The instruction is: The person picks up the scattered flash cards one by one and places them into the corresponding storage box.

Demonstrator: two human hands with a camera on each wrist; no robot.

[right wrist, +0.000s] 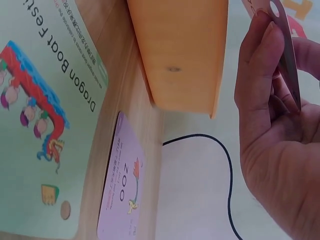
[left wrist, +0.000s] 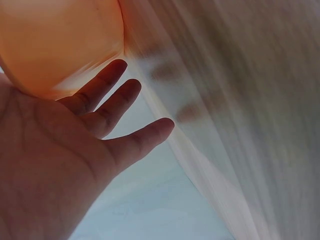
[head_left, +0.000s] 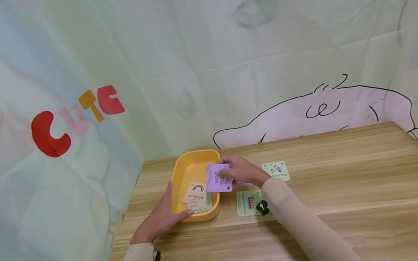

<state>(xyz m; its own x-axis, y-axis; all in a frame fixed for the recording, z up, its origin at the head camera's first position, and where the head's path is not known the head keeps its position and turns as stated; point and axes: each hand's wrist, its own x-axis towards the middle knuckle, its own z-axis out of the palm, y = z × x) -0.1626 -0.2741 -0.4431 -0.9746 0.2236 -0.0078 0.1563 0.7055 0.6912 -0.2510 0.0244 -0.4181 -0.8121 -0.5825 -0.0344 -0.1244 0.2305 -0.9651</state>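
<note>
My right hand pinches a purple "park" card over the right rim of a yellow tray. Seen edge-on in the right wrist view, the card lies between thumb and fingers. At the tray's near left corner, my left hand rests with its thumb over the front rim and the fingers along the outer wall. Three straight, spread fingers show in the left wrist view. Inside the tray, a peach "rainbow" card partly covers a green card.
Right of the tray, a green Dragon Boat Festival card and a purple "zoo" card lie on the wooden table. A green card ending in "Day" lies farther back. Printed curtains enclose the table's back and left.
</note>
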